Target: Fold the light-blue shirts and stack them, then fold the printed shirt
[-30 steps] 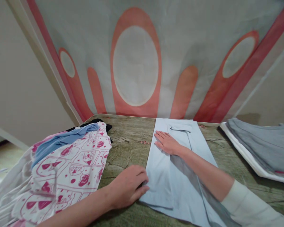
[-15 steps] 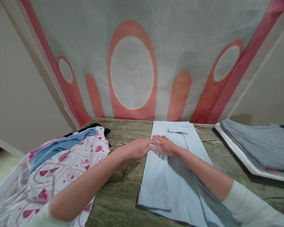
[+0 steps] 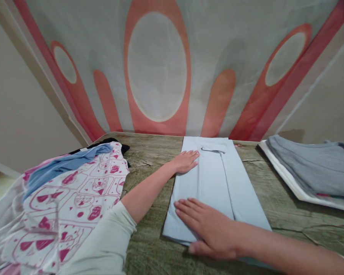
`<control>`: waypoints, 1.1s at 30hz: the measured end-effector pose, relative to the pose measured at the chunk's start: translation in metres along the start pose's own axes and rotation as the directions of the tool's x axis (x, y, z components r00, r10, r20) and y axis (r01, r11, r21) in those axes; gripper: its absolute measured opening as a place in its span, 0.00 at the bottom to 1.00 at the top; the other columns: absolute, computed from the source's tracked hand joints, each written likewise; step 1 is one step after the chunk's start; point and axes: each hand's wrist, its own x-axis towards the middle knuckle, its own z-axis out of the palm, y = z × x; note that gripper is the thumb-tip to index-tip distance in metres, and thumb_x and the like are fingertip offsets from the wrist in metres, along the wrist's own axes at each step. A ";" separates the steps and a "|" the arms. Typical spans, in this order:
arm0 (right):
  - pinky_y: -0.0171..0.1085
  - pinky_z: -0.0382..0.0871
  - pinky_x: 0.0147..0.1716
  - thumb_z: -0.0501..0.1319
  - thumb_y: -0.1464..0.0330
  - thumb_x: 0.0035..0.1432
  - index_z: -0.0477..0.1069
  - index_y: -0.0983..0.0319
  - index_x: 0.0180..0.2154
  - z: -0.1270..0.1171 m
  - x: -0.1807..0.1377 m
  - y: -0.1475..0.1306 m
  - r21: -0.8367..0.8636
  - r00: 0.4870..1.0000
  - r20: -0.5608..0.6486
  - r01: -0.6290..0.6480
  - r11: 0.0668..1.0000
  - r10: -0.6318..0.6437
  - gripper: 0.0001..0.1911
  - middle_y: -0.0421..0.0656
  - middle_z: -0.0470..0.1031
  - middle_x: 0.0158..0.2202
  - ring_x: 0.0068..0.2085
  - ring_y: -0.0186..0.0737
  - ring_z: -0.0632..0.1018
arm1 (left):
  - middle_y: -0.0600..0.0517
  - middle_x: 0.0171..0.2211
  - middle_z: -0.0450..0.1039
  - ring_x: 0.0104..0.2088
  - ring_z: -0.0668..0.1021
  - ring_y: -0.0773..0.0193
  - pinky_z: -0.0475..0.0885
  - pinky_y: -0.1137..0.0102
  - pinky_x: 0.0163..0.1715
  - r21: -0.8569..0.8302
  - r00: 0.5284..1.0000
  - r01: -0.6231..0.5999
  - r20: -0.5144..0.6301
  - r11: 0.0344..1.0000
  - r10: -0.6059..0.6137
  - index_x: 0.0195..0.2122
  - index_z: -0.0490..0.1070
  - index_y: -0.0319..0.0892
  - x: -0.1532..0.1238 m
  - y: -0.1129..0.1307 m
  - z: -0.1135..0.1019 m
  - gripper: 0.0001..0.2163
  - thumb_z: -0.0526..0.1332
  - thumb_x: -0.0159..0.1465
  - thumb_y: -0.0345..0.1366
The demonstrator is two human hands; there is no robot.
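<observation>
A light blue garment (image 3: pixel 215 179), folded into a long strip, lies flat on the wooden tabletop. Its folded-in edges run lengthwise, with a small opening near the far end. My left hand (image 3: pixel 186 161) rests on the strip's left edge towards the far end, fingers stretched out. Across the near part of the cloth lies my right hand (image 3: pixel 208 225), palm down with its fingers extended and its thumb at the near edge. Neither hand grips anything. My right forearm hides the near right corner of the garment.
On the left spreads a loose heap of clothes, with a white and pink printed cloth (image 3: pixel 83 198), a blue cloth (image 3: pixel 65 166) and a black cloth (image 3: pixel 111 141). Folded grey clothing (image 3: pixel 312 164) sits on white cloth (image 3: pixel 289 187) at right. A printed panel (image 3: pixel 212 46) rises behind the table (image 3: pixel 149 233).
My hands, formerly together near the far end, have parted. The right hand has come back to the near end; the left has moved onto the left edge. The view has tipped down slightly.
</observation>
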 end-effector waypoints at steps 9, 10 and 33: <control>0.43 0.48 0.60 0.47 0.61 0.62 0.49 0.69 0.61 -0.029 0.023 -0.003 0.107 0.999 -0.032 0.038 0.994 -0.034 0.29 0.53 0.50 0.62 0.62 0.43 0.53 | 0.47 0.64 0.41 0.62 0.48 0.60 0.42 0.61 0.58 -0.009 1.000 0.022 -0.021 1.000 -0.022 0.63 0.45 0.42 -0.002 0.003 -0.001 0.24 0.38 0.68 0.45; 0.44 0.49 0.60 0.47 0.63 0.63 0.53 0.69 0.60 -0.029 0.032 0.006 0.051 0.997 -0.064 0.037 0.998 -0.034 0.27 0.53 0.53 0.61 0.61 0.43 0.55 | 0.48 0.64 0.41 0.62 0.48 0.61 0.42 0.61 0.58 -0.022 1.000 0.016 -0.019 1.000 -0.017 0.63 0.45 0.42 -0.002 0.001 -0.001 0.24 0.38 0.68 0.45; 0.46 0.44 0.61 0.51 0.52 0.58 0.44 0.67 0.63 0.014 0.032 -0.028 0.074 0.999 0.047 -0.006 0.997 0.002 0.39 0.52 0.41 0.64 0.63 0.46 0.46 | 0.50 0.64 0.43 0.63 0.48 0.61 0.44 0.63 0.58 -0.077 0.999 -0.037 -0.015 0.996 0.036 0.62 0.47 0.44 -0.005 -0.007 0.002 0.23 0.41 0.68 0.45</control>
